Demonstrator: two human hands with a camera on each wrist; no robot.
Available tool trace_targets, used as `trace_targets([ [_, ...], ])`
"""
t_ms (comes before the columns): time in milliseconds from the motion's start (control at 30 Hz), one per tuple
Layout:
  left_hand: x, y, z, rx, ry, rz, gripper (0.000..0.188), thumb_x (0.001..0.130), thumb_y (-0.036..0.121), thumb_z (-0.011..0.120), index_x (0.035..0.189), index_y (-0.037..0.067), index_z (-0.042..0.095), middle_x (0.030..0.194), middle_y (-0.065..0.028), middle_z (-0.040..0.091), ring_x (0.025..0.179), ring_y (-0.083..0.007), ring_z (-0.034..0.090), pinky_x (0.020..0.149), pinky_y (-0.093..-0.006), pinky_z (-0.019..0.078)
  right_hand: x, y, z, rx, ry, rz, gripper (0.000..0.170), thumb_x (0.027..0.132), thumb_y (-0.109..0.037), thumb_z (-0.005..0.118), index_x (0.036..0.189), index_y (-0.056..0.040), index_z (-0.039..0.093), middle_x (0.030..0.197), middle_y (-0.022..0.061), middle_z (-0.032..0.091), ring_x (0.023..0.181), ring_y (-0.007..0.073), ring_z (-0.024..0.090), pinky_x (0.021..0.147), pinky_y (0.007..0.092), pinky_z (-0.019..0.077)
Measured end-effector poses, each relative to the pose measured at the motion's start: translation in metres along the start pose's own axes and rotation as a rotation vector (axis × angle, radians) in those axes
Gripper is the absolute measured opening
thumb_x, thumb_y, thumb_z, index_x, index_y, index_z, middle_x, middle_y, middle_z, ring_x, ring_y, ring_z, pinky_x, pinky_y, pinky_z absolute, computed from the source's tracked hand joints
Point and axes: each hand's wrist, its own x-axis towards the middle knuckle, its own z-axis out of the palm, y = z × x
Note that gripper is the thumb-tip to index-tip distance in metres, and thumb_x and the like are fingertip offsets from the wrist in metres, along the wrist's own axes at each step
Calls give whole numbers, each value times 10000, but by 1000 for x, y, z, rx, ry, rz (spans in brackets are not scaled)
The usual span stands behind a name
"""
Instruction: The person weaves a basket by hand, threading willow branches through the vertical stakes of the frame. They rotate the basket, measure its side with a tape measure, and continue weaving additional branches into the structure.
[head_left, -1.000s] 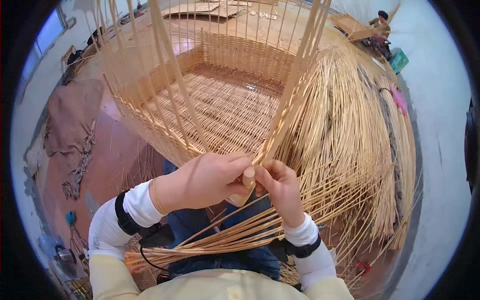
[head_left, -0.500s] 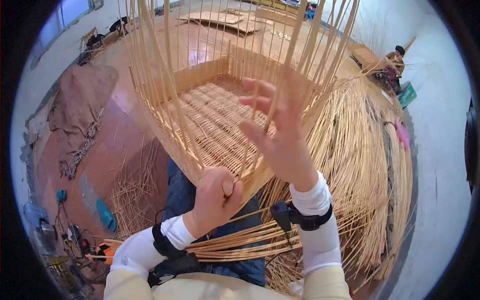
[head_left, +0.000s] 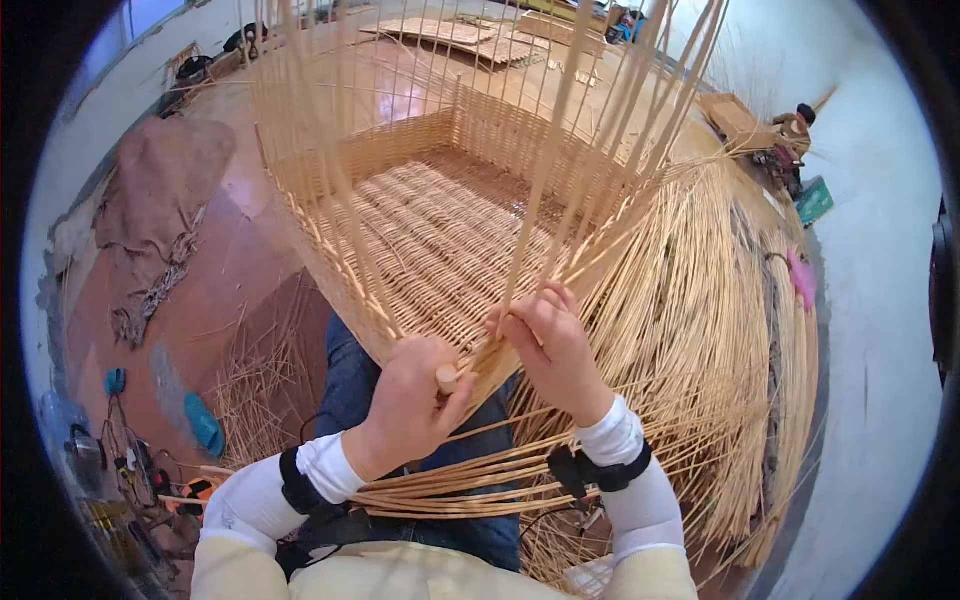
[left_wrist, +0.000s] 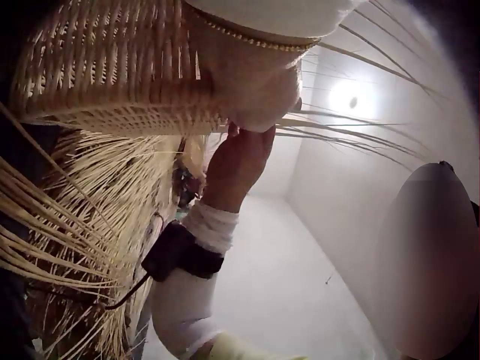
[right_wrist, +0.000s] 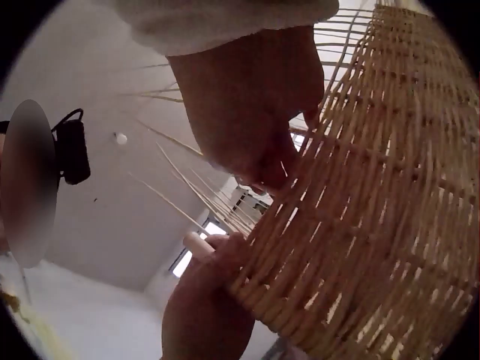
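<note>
Basket (head_left: 450, 240), woven, in the centre of the frame, left hand (head_left: 402, 408) at its lower corner — clamped round a pale round-ended peg (head_left: 447, 378) — right hand (head_left: 556, 348) just beside, pinching an upright cane (head_left: 532, 200) at its foot, long canes (head_left: 690, 300) heaped at right of the frame.

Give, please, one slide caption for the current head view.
Left hand and right hand work at the near corner of an unfinished wicker basket.
</note>
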Motion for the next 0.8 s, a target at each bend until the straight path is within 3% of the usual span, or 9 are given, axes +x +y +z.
trace_targets([
  [133,0,-2,6,63,12,144,222,801,89,713,902,22,528,866,-138,570,807,-353,545,732,-434,418,11,-6,-4,-66,-65,27,88,895,-144,622,920,-69,662,797,34,652,797,238,592,819,396,339],
  [267,3,-8,18,-9,84,239,302,809,147,731,992,38,517,991,-154,593,904,-365,566,804,-444,433,2,-21,-13,-113,-64,131,148,918,-139,595,1035,-63,644,866,42,667,864,231,596,894,415,345],
  [333,7,-4,20,10,96,272,344,803,159,739,1035,35,517,1031,-161,583,948,-362,558,842,-456,430,-19,-40,-7,-164,358,199,272,929,-144,586,1188,-60,590,979,54,664,904,238,596,943,432,335],
  [367,6,-1,23,4,113,256,355,806,162,736,1055,33,518,1054,-169,573,975,-365,552,869,-460,429,-36,-42,-9,-112,386,105,356,932,-147,588,1274,-64,540,1084,64,644,998,241,589,1015,436,306],
  [467,-9,0,21,-25,110,218,369,835,126,687,1143,23,512,1143,-179,533,1078,-373,522,982,-454,402,-42,-59,4,-59,106,208,335,930,-150,591,1253,-72,553,1111,70,634,1087,264,565,1071,450,265],
  [600,8,-12,-20,-189,391,-79,190,941,161,600,1052,8,576,1087,-140,590,1055,-274,561,942,-368,436,-52,-39,33,-234,161,85,255,871,-161,654,1097,-76,573,1097,83,609,1158,330,519,1093,506,236],
  [667,33,-33,-21,-813,-145,-413,289,1001,297,520,1018,17,590,951,-78,631,959,-150,582,870,-308,458,-49,-45,40,-180,221,83,195,835,-126,674,988,-78,563,1056,101,602,1151,336,519,1074,508,273],
  [700,39,-51,-6,-714,-186,-372,418,1031,382,430,981,9,611,839,-54,651,774,-128,606,743,-304,493,-55,-41,46,-146,276,98,175,826,-103,671,956,-75,557,1038,109,599,1135,344,522,1055,507,299],
  [800,83,-24,-9,-451,-378,-499,499,1013,434,441,925,-14,641,774,-94,654,616,-153,613,621,-328,519,-51,-44,50,-57,373,90,130,809,-57,647,872,-69,534,1018,123,593,1074,369,526,1010,504,354],
])
